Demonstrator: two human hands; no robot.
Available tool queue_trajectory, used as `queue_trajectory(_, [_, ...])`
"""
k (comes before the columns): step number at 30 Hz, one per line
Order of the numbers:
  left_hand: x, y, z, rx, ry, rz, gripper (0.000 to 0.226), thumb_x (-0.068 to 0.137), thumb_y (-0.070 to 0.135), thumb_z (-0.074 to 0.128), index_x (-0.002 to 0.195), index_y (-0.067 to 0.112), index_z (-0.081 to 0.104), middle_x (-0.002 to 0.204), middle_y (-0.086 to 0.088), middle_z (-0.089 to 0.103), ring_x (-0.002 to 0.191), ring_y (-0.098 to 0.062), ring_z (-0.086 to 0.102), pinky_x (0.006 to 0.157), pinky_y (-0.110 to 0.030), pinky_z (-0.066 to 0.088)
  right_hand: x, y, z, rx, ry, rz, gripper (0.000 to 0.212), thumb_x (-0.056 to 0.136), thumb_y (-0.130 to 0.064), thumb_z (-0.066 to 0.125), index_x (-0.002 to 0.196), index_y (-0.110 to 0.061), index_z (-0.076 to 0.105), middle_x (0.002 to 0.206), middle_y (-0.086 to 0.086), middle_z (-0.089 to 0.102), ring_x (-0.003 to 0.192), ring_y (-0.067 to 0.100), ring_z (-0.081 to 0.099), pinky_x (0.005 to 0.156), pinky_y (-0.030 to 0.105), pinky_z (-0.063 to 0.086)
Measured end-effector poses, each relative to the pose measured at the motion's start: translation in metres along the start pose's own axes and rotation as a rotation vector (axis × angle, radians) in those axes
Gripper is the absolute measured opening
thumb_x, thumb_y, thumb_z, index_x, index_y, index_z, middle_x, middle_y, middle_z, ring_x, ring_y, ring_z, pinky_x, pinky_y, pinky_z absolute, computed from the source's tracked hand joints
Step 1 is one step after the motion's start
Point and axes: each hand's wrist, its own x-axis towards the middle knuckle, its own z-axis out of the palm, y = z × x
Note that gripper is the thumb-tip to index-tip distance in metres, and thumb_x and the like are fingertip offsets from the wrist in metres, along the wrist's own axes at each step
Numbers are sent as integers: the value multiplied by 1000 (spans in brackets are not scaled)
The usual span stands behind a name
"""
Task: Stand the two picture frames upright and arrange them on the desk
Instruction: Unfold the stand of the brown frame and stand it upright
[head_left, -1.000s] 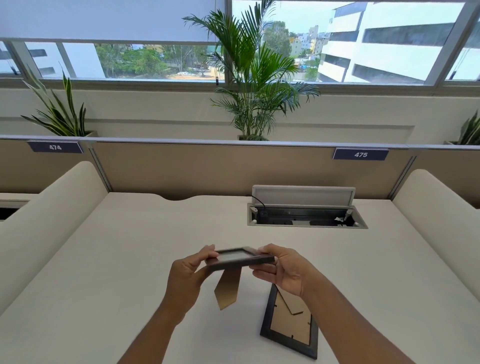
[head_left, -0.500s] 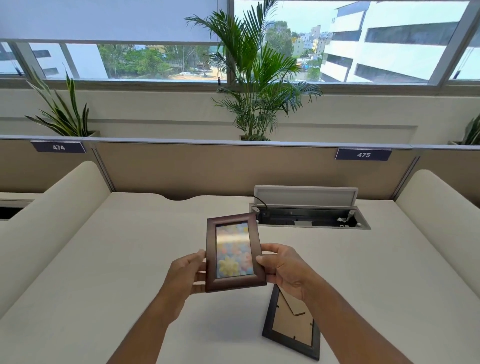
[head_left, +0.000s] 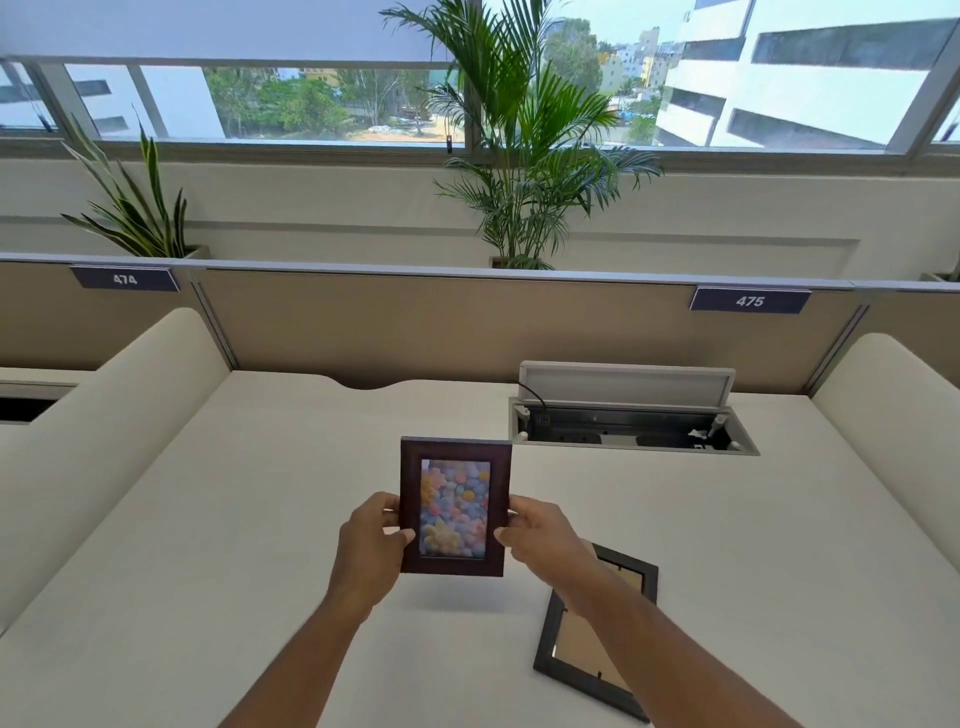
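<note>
A dark brown picture frame (head_left: 455, 506) with a pastel flower picture is held upright above the white desk (head_left: 260, 519), its front facing me. My left hand (head_left: 371, 545) grips its left edge and my right hand (head_left: 540, 535) grips its right edge. Its back stand is hidden behind it. A black picture frame (head_left: 582, 670) lies face down on the desk to the lower right, its tan backing up, partly covered by my right forearm.
An open cable box (head_left: 631, 431) with a raised lid is set into the desk at the back right. A beige partition (head_left: 415, 322) closes the back edge. Cream padded dividers (head_left: 104, 415) rise at both sides. Potted plants (head_left: 524, 156) stand behind.
The brown frame has turned from lying flat, edge-on with its stand hanging down, to upright with its picture facing me, and has moved a little forward. The black frame has not moved.
</note>
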Motion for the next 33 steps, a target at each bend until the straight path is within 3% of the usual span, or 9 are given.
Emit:
queue_trajectory(3, [9, -9, 3, 50, 53, 24, 23, 98, -1, 66, 111, 18, 63, 115, -9, 74, 106, -31, 74, 78, -52, 69, 5, 2, 9, -59, -62, -22, 49, 100, 4, 53, 132, -32, 58, 119, -12, 69, 105, 0, 64, 73, 11, 53])
queue_trajectory(9, [26, -26, 5, 32, 98, 16, 25, 100, -3, 64, 113, 19, 63, 117, -10, 73, 112, -32, 72, 84, -56, 68, 26, 11, 24, -146, -103, -56, 72, 92, 0, 57, 142, -49, 45, 130, -15, 65, 124, 8, 58, 91, 23, 51])
queue_trajectory(14, [39, -32, 4, 21, 113, 2, 27, 101, -4, 61, 114, 19, 63, 116, -11, 73, 114, -32, 71, 84, -56, 67, 38, 15, 29, -141, -134, -47, 76, 91, 1, 56, 147, -48, 40, 136, -12, 63, 126, 7, 57, 88, 19, 49])
queue_trajectory(22, [51, -43, 2, 65, 103, -18, 23, 102, -2, 60, 118, 14, 66, 116, -10, 74, 112, -31, 71, 83, -57, 67, 52, 27, 33, -140, -143, -32, 78, 93, -3, 59, 152, -48, 33, 138, -14, 59, 127, 5, 55, 97, 22, 48])
queue_trajectory(28, [45, -46, 5, 92, 110, -32, 22, 103, 0, 59, 121, 11, 65, 117, -7, 72, 112, -28, 69, 83, -54, 67, 56, 34, 34, -126, -147, -14, 77, 94, -1, 61, 150, -48, 35, 135, -14, 60, 122, 2, 56, 90, 16, 49])
queue_trajectory(33, [41, -47, 4, 104, 104, -20, 24, 103, 0, 59, 123, 11, 64, 118, -7, 72, 113, -28, 69, 81, -50, 68, 56, 39, 36, -95, -145, 16, 77, 93, -3, 61, 151, -47, 35, 138, -11, 60, 126, 9, 57, 87, 19, 50])
